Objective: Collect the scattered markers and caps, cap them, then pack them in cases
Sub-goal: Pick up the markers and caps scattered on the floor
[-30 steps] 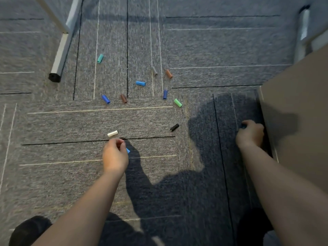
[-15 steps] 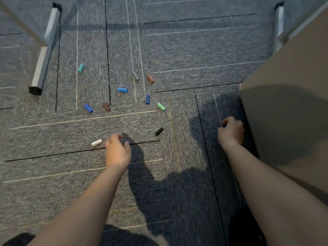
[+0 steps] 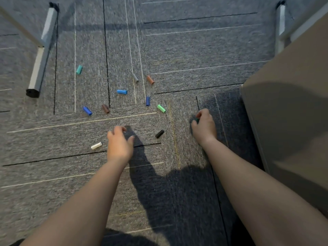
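Curling over a dark green cap (image 3: 197,119), the right hand (image 3: 204,127) pinches it between thumb and fingers, low over the carpet floor (image 3: 177,50). Only a small part of this piece shows, so it seems to be a cap, but I am not sure. The left hand (image 3: 119,144) hangs just above the floor with the fingers loosely bent and the thumb apart from them. Its palm faces down, and I cannot tell if something is inside.

A white cap (image 3: 96,145) lies just beside the left hand, on its left. A black cap (image 3: 159,134) lies between the two hands.

Farther out, more caps are scattered on the carpet, each apart from the others: a light green cap (image 3: 161,108), a dark blue cap (image 3: 147,101), a brown cap (image 3: 105,108), a blue cap (image 3: 87,110), a light blue cap (image 3: 122,91), a grey cap (image 3: 135,78), an orange-brown cap (image 3: 150,79) and, farthest, a teal cap (image 3: 79,69).

A metal leg (image 3: 38,68) stands at the far left, and a beige panel (image 3: 292,121) fills the right side.
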